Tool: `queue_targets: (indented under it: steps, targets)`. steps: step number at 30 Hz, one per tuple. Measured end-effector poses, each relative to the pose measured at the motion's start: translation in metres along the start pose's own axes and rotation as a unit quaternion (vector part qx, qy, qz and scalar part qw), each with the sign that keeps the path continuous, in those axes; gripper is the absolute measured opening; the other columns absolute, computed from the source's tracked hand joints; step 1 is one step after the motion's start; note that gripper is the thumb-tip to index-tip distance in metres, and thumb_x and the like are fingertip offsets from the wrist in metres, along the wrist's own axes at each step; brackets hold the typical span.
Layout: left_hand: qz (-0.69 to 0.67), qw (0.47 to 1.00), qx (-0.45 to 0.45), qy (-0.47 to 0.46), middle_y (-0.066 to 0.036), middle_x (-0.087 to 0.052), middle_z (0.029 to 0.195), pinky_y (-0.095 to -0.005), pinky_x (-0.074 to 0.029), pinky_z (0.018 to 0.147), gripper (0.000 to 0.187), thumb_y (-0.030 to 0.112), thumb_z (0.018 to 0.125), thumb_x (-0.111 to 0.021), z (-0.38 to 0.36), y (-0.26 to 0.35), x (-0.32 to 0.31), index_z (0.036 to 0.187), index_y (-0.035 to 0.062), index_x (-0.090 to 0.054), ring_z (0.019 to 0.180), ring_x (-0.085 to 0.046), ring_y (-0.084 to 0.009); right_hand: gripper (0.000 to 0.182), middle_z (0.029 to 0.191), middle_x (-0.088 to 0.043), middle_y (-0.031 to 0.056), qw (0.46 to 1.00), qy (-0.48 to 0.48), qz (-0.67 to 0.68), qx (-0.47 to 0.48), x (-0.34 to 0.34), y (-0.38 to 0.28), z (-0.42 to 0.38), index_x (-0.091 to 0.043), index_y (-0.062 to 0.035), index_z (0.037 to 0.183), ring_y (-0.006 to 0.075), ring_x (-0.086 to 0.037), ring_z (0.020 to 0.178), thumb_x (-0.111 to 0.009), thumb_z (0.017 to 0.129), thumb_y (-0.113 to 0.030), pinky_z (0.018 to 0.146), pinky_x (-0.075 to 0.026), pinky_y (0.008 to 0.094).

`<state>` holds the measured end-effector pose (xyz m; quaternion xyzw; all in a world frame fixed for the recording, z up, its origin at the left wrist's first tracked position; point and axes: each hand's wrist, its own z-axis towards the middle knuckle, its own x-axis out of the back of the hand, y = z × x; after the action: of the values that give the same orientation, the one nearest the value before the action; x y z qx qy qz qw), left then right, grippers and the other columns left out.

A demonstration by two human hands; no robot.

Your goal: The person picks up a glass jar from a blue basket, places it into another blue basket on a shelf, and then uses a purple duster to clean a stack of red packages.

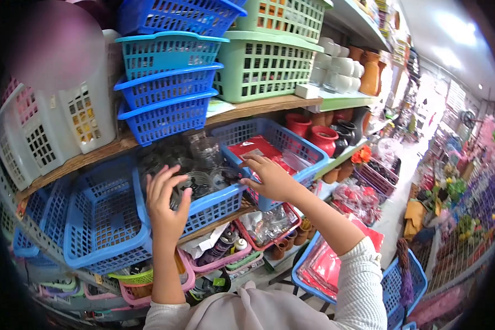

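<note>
Raised at the front of a blue basket of clear glassware, my left hand is open, fingers spread and the thumb apart. Round clear glass pieces sit beside its fingertips. Taller clear glasses stand at the back of that basket. My right hand is open over the corner where this basket meets a second blue basket. Its fingers reach left toward the glassware, and nothing shows in its grasp. Flat red packets lie in the second basket, just behind the right hand.
An upper wooden shelf carries stacked blue baskets and green baskets. Left of the glassware is another blue basket. Red vases stand at right. Below are a pink basket with spray cans and a basket of red packets.
</note>
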<state>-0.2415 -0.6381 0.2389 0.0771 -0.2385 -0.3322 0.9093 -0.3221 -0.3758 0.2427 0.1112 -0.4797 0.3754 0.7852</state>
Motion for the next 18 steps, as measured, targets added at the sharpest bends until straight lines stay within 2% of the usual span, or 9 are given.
queue_targets:
  steps: [3,7,10,11,12,13,14,15,18]
  targets:
    - [-0.124,0.990,-0.045,-0.043,-0.010,-0.063,0.117,-0.0526,-0.024,0.113,0.016,0.006,0.080,-0.063,-0.004,0.026,-0.019,0.096,0.0072,-0.065,0.121,-0.052,-0.0306,0.027,0.115,-0.057,0.0162,0.997,0.046,0.054,-0.016,0.026,-0.027,-0.034,-0.059,-0.0035,0.109,0.0349,-0.056,0.107,-0.063,0.087,-0.018,0.092,-0.045,0.0412]
    - [-0.256,0.952,-0.082,-0.148,-0.009,-0.063,0.115,-0.0525,-0.026,0.111,0.018,0.007,0.078,-0.064,-0.026,0.061,-0.048,0.096,0.0078,-0.065,0.120,-0.053,-0.0307,0.023,0.114,-0.060,0.0150,0.988,0.067,0.113,-0.078,0.037,-0.054,-0.092,-0.060,-0.0031,0.107,0.0323,-0.057,0.108,-0.062,0.087,-0.014,0.092,-0.045,0.0395]
    - [-0.331,0.911,-0.108,-0.220,-0.009,-0.063,0.115,-0.0496,-0.031,0.108,0.017,0.010,0.080,-0.064,-0.049,0.086,-0.072,0.096,0.0075,-0.065,0.118,-0.055,-0.0296,0.020,0.094,-0.063,0.0162,0.976,0.111,0.140,-0.124,0.031,-0.060,-0.143,-0.062,-0.0022,0.099,0.0331,-0.062,0.090,-0.062,0.088,-0.018,0.077,-0.049,0.0400]
    - [-0.359,0.896,-0.111,-0.235,-0.009,-0.063,0.115,-0.0485,-0.032,0.107,0.017,0.010,0.080,-0.064,-0.057,0.094,-0.082,0.096,0.0071,-0.065,0.117,-0.055,-0.0297,0.019,0.089,-0.064,0.0157,0.965,0.123,0.156,-0.174,0.032,-0.067,-0.160,-0.062,-0.0014,0.097,0.0334,-0.062,0.086,-0.061,0.089,-0.019,0.076,-0.049,0.0395]
    - [-0.387,0.880,-0.114,-0.251,-0.010,-0.063,0.114,-0.0474,-0.034,0.106,0.017,0.010,0.080,-0.065,-0.066,0.102,-0.093,0.096,0.0067,-0.065,0.116,-0.055,-0.0299,0.018,0.084,-0.064,0.0148,0.957,0.154,0.161,-0.184,0.028,-0.068,-0.178,-0.062,-0.0002,0.096,0.0311,-0.063,0.082,-0.060,0.090,-0.017,0.074,-0.049,0.0375]
    - [-0.416,0.863,-0.123,-0.258,-0.011,-0.064,0.113,-0.0438,-0.039,0.101,0.017,0.008,0.080,-0.064,-0.075,0.109,-0.104,0.096,0.0052,-0.064,0.113,-0.057,-0.0299,0.017,0.083,-0.064,0.0142,0.933,0.140,0.198,-0.265,0.034,-0.078,-0.194,-0.061,0.0005,0.096,0.0285,-0.064,0.080,-0.060,0.090,-0.016,0.073,-0.049,0.0363]
    - [-0.432,0.851,-0.132,-0.267,-0.011,-0.064,0.113,-0.0438,-0.039,0.101,0.017,0.008,0.080,-0.064,-0.081,0.119,-0.110,0.096,0.0052,-0.064,0.113,-0.057,-0.0299,0.017,0.082,-0.064,0.0136,0.901,0.128,0.234,-0.341,0.040,-0.089,-0.208,-0.061,0.0013,0.096,0.0258,-0.064,0.079,-0.060,0.091,-0.015,0.071,-0.049,0.0351]
    - [-0.461,0.830,-0.115,-0.294,-0.011,-0.063,0.113,-0.0434,-0.040,0.099,0.017,0.010,0.081,-0.065,-0.086,0.130,-0.116,0.098,0.0057,-0.064,0.111,-0.057,-0.0298,0.016,0.081,-0.065,0.0126,0.903,0.159,0.205,-0.343,0.037,-0.091,-0.225,-0.062,0.0013,0.097,0.0210,-0.064,0.076,-0.060,0.091,-0.013,0.070,-0.050,0.0329]
    - [-0.504,0.787,-0.111,-0.338,-0.010,-0.063,0.111,-0.0406,-0.043,0.093,0.018,0.011,0.083,-0.065,-0.104,0.157,-0.132,0.099,0.0048,-0.064,0.106,-0.059,-0.0297,0.016,0.085,-0.067,0.0118,0.900,0.210,0.142,-0.356,0.027,-0.094,-0.279,-0.064,0.0005,0.097,0.0197,-0.064,0.077,-0.060,0.092,-0.014,0.071,-0.050,0.0325]
